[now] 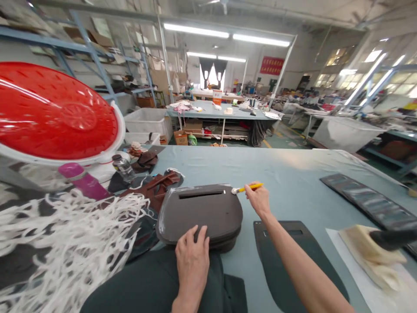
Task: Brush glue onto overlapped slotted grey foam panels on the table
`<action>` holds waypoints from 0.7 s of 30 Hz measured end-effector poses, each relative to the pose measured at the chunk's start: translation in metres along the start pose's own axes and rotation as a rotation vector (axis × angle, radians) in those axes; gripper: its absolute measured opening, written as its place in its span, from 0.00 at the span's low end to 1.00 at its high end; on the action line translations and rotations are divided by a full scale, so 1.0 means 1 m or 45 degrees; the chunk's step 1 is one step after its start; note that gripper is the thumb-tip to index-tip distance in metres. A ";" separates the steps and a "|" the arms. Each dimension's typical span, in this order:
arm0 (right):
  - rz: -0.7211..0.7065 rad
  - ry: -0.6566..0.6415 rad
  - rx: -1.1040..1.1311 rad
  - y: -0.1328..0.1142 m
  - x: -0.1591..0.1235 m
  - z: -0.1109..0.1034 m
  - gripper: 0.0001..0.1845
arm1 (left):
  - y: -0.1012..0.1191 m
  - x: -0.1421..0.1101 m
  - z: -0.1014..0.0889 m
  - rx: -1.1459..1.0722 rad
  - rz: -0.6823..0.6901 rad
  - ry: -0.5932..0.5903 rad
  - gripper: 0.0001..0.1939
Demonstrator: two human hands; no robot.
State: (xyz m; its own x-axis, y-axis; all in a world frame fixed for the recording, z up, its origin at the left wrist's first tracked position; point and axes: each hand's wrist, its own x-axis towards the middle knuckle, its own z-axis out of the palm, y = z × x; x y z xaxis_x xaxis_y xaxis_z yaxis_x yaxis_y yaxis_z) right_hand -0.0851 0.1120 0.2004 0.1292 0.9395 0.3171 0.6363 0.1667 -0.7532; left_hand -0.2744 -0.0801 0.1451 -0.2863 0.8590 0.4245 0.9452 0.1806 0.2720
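A dark grey stack of rounded panels (pixel 202 213), with a long slot cut near its far edge, lies on the table in front of me. Whitish smears run along its far and left edges. My left hand (pixel 193 250) rests on the near edge of the stack, fingers stretched out and slightly spread. In my right hand (pixel 259 198) is a small yellow-handled brush (pixel 249 188), pinched between the fingers. Its white-coated tip touches or sits just at the far right corner of the top panel. Below my right forearm lies a dark green panel (pixel 293 256) with a small slot.
White strips (pixel 87 243) are heaped at left beside a purple bottle (pixel 84 180), a clear bottle (pixel 124 167) and brown scraps (pixel 156 187). A red lid-like disc (pixel 58 113) stands behind them. At right are a cream block-like container (pixel 368 248) and a long black panel (pixel 368 200).
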 end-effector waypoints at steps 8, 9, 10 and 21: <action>-0.085 0.093 0.027 -0.009 -0.116 -0.055 0.12 | -0.004 0.004 -0.013 -0.332 -0.087 -0.158 0.17; -0.114 0.099 0.095 -0.019 -0.127 -0.054 0.12 | -0.012 0.008 -0.018 -0.485 -0.114 -0.199 0.17; -0.147 0.082 0.173 -0.030 -0.137 -0.048 0.11 | -0.021 0.013 -0.023 -0.653 -0.165 -0.229 0.18; -0.445 -0.430 0.537 -0.085 -0.183 0.048 0.06 | -0.096 0.064 -0.042 -0.773 -0.474 -0.338 0.19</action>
State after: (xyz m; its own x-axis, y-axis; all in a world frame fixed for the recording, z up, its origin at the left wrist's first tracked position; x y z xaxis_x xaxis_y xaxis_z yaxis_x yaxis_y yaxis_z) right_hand -0.1989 -0.0599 0.1785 -0.3216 0.8397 0.4377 0.2349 0.5185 -0.8222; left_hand -0.3897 -0.0628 0.1822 -0.4494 0.8933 0.0105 0.5191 0.2515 0.8169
